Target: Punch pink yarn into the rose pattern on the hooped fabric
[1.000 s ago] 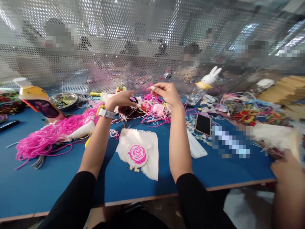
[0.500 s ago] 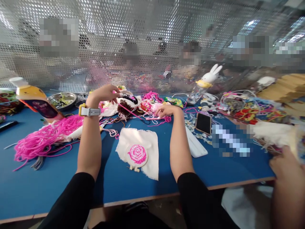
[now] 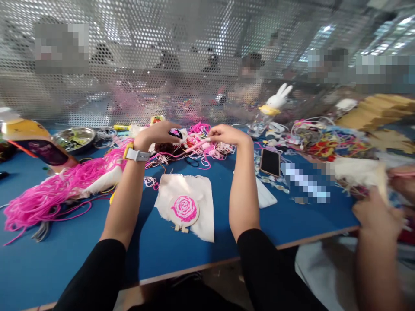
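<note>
My right hand (image 3: 223, 134) pinches one end of a pink punch needle (image 3: 196, 146), a slim pen-like tool held slantwise above the yarn pile. Pink yarn trails from its lower left end toward the table. My left hand (image 3: 160, 131), with a watch on the wrist, hovers left of the tool, fingers stretched out and apart from it; its fingertips are partly hard to make out. Between my forearms lies a white cloth (image 3: 202, 190) in a small round embroidery hoop (image 3: 195, 219), with a pink and white spiral rose (image 3: 184, 208) worked on it.
A heap of pink yarn (image 3: 65, 185) and a drink bottle (image 3: 39, 142) lie left, near a metal bowl (image 3: 74, 139). On the right are a phone (image 3: 270, 163), a rabbit-topped bottle (image 3: 272, 106) and coloured yarn (image 3: 337, 144). Another person's hand (image 3: 378, 211) holds a hoop with cloth.
My right hand has lifted with the punch needle, now tilted up to the right. My left hand has moved right, and the yarn strand no longer stretches up to it.
</note>
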A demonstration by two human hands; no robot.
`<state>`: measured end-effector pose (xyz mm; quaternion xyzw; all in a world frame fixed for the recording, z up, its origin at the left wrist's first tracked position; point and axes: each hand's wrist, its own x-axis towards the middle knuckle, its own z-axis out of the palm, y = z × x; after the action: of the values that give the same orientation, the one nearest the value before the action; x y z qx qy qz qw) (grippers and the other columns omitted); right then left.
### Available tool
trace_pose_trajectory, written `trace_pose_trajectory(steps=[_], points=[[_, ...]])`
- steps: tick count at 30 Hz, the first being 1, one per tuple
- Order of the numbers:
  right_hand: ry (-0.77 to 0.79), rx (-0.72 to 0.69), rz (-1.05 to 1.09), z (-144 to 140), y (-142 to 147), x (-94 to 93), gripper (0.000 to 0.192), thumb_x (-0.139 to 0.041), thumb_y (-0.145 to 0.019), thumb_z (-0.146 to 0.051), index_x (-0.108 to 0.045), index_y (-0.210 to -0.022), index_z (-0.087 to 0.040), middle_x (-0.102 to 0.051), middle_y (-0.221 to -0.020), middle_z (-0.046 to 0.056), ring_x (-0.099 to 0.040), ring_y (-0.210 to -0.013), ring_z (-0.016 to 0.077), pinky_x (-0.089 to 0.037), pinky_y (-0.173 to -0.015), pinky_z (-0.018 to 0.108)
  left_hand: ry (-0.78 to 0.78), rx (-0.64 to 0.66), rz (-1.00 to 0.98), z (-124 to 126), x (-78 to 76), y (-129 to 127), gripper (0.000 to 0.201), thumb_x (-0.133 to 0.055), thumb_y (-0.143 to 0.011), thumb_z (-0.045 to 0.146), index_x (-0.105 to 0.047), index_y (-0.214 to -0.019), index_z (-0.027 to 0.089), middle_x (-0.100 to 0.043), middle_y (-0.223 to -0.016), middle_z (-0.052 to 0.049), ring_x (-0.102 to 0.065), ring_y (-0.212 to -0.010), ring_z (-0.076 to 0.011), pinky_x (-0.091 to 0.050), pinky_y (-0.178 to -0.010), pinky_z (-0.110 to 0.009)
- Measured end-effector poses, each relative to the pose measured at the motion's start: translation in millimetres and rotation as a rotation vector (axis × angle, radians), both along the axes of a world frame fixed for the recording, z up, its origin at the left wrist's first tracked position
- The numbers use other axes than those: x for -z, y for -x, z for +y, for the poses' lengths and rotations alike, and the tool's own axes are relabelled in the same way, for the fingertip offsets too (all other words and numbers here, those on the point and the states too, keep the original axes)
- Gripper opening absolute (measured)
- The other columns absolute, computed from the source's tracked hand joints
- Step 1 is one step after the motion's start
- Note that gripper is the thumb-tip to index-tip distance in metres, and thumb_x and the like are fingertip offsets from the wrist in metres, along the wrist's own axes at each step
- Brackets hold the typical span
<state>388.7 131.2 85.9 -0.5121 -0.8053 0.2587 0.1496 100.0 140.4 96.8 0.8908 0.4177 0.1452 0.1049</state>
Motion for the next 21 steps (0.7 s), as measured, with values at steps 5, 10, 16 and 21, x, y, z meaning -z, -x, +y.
trace_pose_trajectory(steps=[5, 10, 16, 21], points=[[-0.131, 0.012, 0.328, -24.5, 2.7, -20.6, 0.005, -0.066, -0.083, -0.017, -0.061, -0.082, -0.018, -0.064, -0.068, 0.001, -0.056, -0.062, 0.0126, -0.041, -0.058, 0.026, 0.245, 0.236, -0.232, 5.1, 25.6, -44.5, 0.054, -0.063, -0.082, 0.035, -0.057, -0.130, 0.012, -0.072, -0.098, -0.010, -0.067, -0.087, -0.0179, -0.050, -0.076, -0.026], [-0.257, 0.048, 0.487, -23.4, -4.2, -18.5, 0.018, -0.071, -0.083, -0.034, -0.064, -0.083, -0.017, -0.063, -0.070, 0.002, -0.055, -0.064, 0.0118, -0.044, -0.060, 0.026, 0.278, 0.257, -0.427, -2.7, 15.4, -42.0, 0.025, -0.060, -0.085, 0.032, -0.070, -0.093, 0.010, -0.066, -0.069, -0.005, -0.060, -0.062, -0.0100, -0.046, -0.060, -0.021], [-0.276, 0.053, 0.606, -24.7, -5.6, -18.5, 0.029, -0.068, -0.083, -0.044, -0.065, -0.096, -0.018, -0.064, -0.082, 0.003, -0.060, -0.075, 0.0130, -0.050, -0.069, 0.027, 0.282, 0.223, -0.503, -0.3, 9.8, -31.3, 0.021, -0.058, -0.087, 0.031, -0.065, -0.084, 0.012, -0.058, -0.058, -0.001, -0.054, -0.053, -0.0069, -0.040, -0.051, -0.018], [-0.265, 0.028, 0.583, -29.0, -10.0, -19.4, 0.035, -0.074, -0.077, -0.043, -0.065, -0.100, -0.018, -0.065, -0.090, 0.005, -0.062, -0.086, 0.0168, -0.053, -0.078, 0.031, 0.260, 0.235, -0.500, 2.3, 11.5, -23.5, 0.022, -0.057, -0.089, 0.035, -0.064, -0.083, 0.015, -0.053, -0.057, 0.001, -0.047, -0.050, -0.0057, -0.034, -0.046, -0.018]])
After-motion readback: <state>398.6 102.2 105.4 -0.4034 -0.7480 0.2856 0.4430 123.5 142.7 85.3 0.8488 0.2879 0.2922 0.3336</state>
